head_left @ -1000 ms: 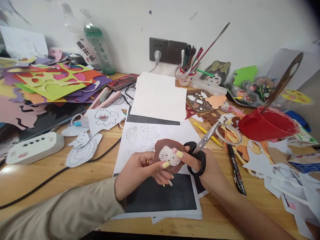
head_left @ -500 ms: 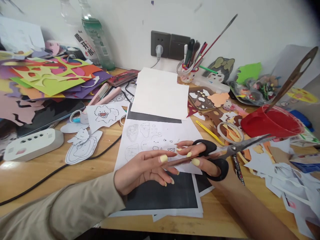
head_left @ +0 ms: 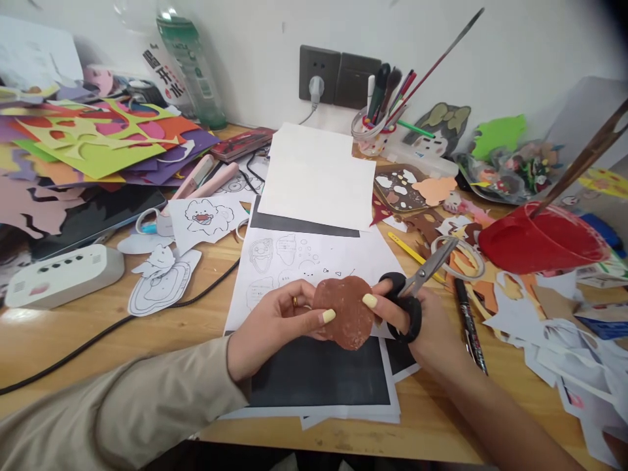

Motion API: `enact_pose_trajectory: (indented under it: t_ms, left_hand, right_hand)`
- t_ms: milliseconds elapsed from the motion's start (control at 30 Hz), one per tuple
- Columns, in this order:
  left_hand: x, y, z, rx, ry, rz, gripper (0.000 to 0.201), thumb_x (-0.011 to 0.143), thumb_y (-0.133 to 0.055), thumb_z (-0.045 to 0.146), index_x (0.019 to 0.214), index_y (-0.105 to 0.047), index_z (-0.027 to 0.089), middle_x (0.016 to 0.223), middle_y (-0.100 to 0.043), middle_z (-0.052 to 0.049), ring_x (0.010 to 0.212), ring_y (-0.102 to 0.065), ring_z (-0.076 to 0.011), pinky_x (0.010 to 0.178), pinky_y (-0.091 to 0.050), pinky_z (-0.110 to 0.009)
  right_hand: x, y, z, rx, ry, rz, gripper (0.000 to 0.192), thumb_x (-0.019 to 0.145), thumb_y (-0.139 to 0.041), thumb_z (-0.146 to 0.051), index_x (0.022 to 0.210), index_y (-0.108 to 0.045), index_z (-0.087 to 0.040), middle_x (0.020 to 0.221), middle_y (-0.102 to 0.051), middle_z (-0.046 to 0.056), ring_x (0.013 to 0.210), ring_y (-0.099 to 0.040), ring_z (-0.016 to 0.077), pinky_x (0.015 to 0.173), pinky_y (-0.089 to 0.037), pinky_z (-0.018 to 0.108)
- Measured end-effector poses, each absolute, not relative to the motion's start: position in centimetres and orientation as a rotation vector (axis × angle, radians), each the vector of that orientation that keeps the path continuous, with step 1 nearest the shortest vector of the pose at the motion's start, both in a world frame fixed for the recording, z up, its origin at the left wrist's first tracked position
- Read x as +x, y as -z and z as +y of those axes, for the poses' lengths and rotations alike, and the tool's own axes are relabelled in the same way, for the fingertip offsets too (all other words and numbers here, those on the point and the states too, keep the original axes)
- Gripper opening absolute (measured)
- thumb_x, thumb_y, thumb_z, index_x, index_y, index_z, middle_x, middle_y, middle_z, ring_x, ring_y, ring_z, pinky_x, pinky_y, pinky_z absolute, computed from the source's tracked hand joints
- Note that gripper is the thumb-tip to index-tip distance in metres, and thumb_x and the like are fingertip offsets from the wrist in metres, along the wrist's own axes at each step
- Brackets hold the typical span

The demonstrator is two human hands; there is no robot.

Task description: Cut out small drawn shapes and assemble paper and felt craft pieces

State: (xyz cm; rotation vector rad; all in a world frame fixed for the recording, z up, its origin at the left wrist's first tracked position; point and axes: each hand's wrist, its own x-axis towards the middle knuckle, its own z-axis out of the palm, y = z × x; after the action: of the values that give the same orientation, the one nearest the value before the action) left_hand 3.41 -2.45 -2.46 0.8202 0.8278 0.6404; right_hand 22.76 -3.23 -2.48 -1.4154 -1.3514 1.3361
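Between both hands, brown cutout (head_left: 345, 311), plain-sided.

A pale wall (head_left: 515, 46) rises behind the wooden bench (head_left: 122, 340); a dark double wall socket (head_left: 338, 77) holds a white plug (head_left: 316, 88); soft, even daylight falls throughout.

Bright, even light fills the scene, with a glare patch on the worktop (head_left: 14, 319) at the near left. Shadows are soft. Edges bow and blur, and the far right corner darkens.
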Motion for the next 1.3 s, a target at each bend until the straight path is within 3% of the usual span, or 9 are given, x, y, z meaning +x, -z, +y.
enact_pose_trajectory:
  t_ms: [333,433,500,567,667,800,1000,1133,1300]
  left_hand:
    - [3.5,2.1,-2.5,0.903,-0.462,0.773,0.021,0.073,-0.053,0.031,0.08,-0.053,0.01,0.063,-0.063,-0.006,0.055,-0.06,-0.0135,0.051,-0.048,-0.019]
    - [3.3,2.5,-2.4,0.721,-0.39,0.637,0.047,0.076,-0.036,0.051,0.084,-0.054,0.008,0.068,-0.062,-0.012,0.057,-0.061,-0.0164,0.052,-0.048,-0.021]
    - [3.3,2.7,-2.3,0.562,-0.304,0.511,0.065,0.074,-0.021,0.06,0.09,-0.054,0.006,0.072,-0.062,-0.015,0.06,-0.061,-0.0174,0.053,-0.048,-0.021]
    - [3.2,2.7,-2.2,0.497,-0.268,0.478,0.059,0.076,-0.026,0.056,0.092,-0.054,0.007,0.075,-0.06,-0.013,0.063,-0.061,-0.0161,0.055,-0.048,-0.02]
    - [3.1,2.5,-2.1,0.522,-0.322,0.548,0.027,0.075,-0.05,0.03,0.094,-0.054,0.01,0.072,-0.058,-0.006,0.057,-0.057,-0.0094,0.054,-0.046,-0.016]
    - [3.3,2.5,-1.9,0.691,-0.548,0.729,0.02,0.068,-0.06,0.018,0.086,-0.052,0.012,0.074,-0.056,-0.002,0.061,-0.053,-0.0066,0.053,-0.043,-0.014]
    - [3.5,2.5,-2.1,0.885,-0.727,0.896,0.025,0.062,-0.065,0.02,0.062,-0.041,0.013,0.056,-0.053,0.005,0.052,-0.051,-0.0056,0.05,-0.044,-0.015]
    - [3.4,2.3,-2.2,0.925,-0.704,0.919,0.021,0.067,-0.061,0.024,0.08,-0.05,0.013,0.062,-0.059,0.001,0.053,-0.056,-0.0102,0.052,-0.048,-0.019]
    - [3.2,2.1,-2.2,0.925,-0.773,0.968,0.034,0.075,-0.049,0.031,0.107,-0.048,0.018,0.07,-0.062,-0.001,0.061,-0.06,-0.0127,0.06,-0.052,-0.023]
  right_hand:
    - [22.2,2.0,-3.3,-1.44,-1.403,-1.276,0.015,0.068,-0.058,-0.032,0.061,-0.055,-0.019,0.049,-0.049,-0.003,0.045,-0.043,0.0088,0.043,-0.033,0.021]
    - [22.2,1.5,-3.4,-1.442,-1.451,-1.23,0.013,0.068,-0.059,-0.031,0.063,-0.055,-0.02,0.038,-0.042,-0.006,0.035,-0.035,0.0067,0.036,-0.027,0.021]
    - [22.1,1.3,-3.3,-1.404,-1.476,-1.226,0.011,0.068,-0.059,-0.029,0.064,-0.056,-0.02,0.04,-0.046,-0.006,0.038,-0.041,0.0076,0.04,-0.033,0.021]
    - [22.1,1.3,-3.3,-1.308,-1.494,-1.247,0.007,0.069,-0.058,-0.028,0.067,-0.058,-0.02,0.05,-0.056,-0.003,0.049,-0.052,0.0103,0.051,-0.041,0.023]
    - [22.1,1.7,-3.2,-1.211,-1.505,-1.344,0.009,0.069,-0.059,-0.026,0.076,-0.062,-0.022,0.066,-0.063,-0.001,0.063,-0.057,0.0126,0.057,-0.044,0.023]
    - [22.1,1.9,-3.1,-1.247,-1.484,-1.356,0.022,0.071,-0.057,-0.028,0.091,-0.061,-0.023,0.079,-0.063,0.002,0.07,-0.056,0.0144,0.06,-0.044,0.024]
    - [22.4,2.1,-3.1,-1.423,-1.407,-1.345,0.019,0.071,-0.055,-0.035,0.073,-0.062,-0.017,0.062,-0.059,0.001,0.059,-0.052,0.0116,0.049,-0.037,0.021]
    - [22.3,2.2,-3.0,-1.405,-1.428,-1.355,0.02,0.069,-0.056,-0.037,0.066,-0.057,-0.017,0.063,-0.06,0.001,0.061,-0.054,0.0131,0.058,-0.041,0.025]
    - [22.3,1.7,-2.8,-1.368,-1.45,-1.258,0.012,0.07,-0.057,-0.029,0.064,-0.055,-0.019,0.058,-0.059,-0.002,0.058,-0.053,0.0117,0.059,-0.041,0.024]
